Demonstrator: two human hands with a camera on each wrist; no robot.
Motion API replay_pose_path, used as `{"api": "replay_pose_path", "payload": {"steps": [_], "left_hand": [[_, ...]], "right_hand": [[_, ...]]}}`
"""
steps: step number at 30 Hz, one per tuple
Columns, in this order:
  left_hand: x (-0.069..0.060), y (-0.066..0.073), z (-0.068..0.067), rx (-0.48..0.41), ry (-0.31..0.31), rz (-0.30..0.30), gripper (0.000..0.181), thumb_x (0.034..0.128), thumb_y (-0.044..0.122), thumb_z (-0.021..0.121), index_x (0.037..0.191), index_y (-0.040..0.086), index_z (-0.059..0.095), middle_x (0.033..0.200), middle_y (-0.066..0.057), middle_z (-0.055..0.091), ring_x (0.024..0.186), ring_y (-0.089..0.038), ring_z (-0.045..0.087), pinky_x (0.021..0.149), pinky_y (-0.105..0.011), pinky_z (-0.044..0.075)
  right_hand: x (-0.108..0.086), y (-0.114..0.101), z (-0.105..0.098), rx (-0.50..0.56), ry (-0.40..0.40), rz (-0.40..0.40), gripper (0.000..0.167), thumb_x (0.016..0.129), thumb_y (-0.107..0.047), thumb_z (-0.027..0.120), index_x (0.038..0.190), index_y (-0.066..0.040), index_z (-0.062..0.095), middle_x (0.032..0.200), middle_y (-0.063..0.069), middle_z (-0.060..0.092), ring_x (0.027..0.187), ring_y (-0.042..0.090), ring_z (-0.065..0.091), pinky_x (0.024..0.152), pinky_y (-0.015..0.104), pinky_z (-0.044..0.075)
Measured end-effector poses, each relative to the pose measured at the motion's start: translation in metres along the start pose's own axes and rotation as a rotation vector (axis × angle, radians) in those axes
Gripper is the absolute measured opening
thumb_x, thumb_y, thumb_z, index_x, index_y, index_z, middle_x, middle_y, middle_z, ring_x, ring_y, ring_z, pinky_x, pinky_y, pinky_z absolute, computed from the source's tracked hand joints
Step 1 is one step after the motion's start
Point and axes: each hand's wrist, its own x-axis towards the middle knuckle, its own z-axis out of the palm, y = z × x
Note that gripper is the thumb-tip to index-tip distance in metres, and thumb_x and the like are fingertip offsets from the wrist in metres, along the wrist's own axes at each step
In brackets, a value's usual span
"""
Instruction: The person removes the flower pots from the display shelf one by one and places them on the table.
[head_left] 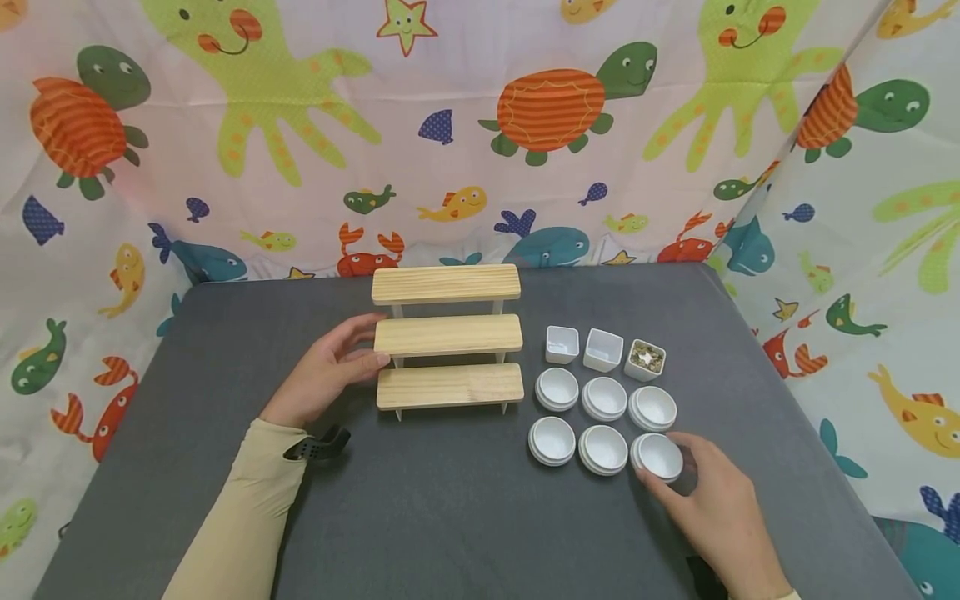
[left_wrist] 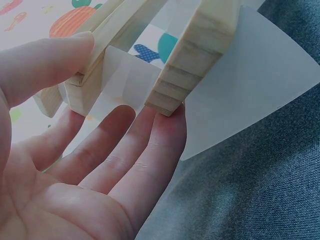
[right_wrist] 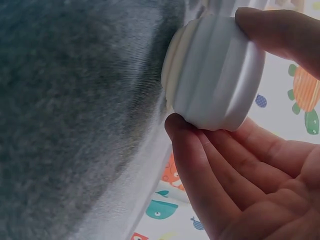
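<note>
A three-tier wooden display stand [head_left: 450,335] with translucent supports stands on the grey table. My left hand [head_left: 326,371] holds its left end; in the left wrist view the thumb [left_wrist: 45,65] lies against one board and the fingertips touch the end of another board [left_wrist: 192,55]. At the front right corner of a group of white dishes, my right hand [head_left: 712,492] grips a small stack of round white dishes [head_left: 657,457] between thumb and fingers. In the right wrist view this stack [right_wrist: 215,72] shows ridged sides, with its lower end close to the cloth.
Several more stacks of round white dishes [head_left: 603,398] stand in rows right of the stand. Behind them are two square white cups [head_left: 603,350] and a third square cup [head_left: 645,360] with small bits inside. A patterned curtain [head_left: 465,150] borders the grey tablecloth [head_left: 450,517].
</note>
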Motion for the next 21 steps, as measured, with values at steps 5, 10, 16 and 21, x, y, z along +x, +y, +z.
{"api": "replay_pose_path", "payload": {"steps": [5,10,16,21], "left_hand": [[-0.004,-0.001,-0.001,0.003,0.011,-0.016,0.074,0.1014,0.030,0.079,0.165,0.023,0.042,0.158,-0.012,0.053,0.136,-0.036,0.066,0.108,-0.059,0.058],[-0.009,-0.002,-0.002,-0.007,0.028,-0.021,0.074,0.1011,0.031,0.079,0.165,0.024,0.042,0.158,-0.012,0.052,0.136,-0.036,0.066,0.108,-0.059,0.058],[-0.007,-0.005,-0.003,-0.014,0.029,-0.018,0.076,0.0994,0.034,0.081,0.164,0.024,0.043,0.158,-0.010,0.053,0.138,-0.036,0.065,0.108,-0.058,0.059],[-0.007,-0.006,-0.004,0.022,0.023,-0.037,0.081,0.0993,0.040,0.080,0.167,0.024,0.039,0.162,-0.011,0.051,0.138,-0.035,0.066,0.111,-0.057,0.058]], "right_hand": [[0.002,0.001,0.001,0.010,-0.038,0.014,0.067,0.084,-0.044,0.093,0.130,-0.003,0.068,0.119,0.021,0.074,0.102,0.034,0.072,0.082,0.056,0.058],[0.009,0.002,0.001,0.021,-0.083,0.026,0.069,0.085,-0.045,0.092,0.133,-0.003,0.067,0.121,0.021,0.073,0.105,0.035,0.073,0.085,0.060,0.058],[0.012,0.004,0.001,0.019,-0.123,0.045,0.074,0.087,-0.051,0.090,0.136,-0.002,0.064,0.125,0.024,0.072,0.109,0.038,0.073,0.089,0.062,0.058],[0.013,0.007,-0.003,0.016,-0.073,0.006,0.079,0.088,-0.059,0.086,0.138,-0.002,0.064,0.127,0.025,0.071,0.110,0.040,0.073,0.090,0.063,0.058]]}}
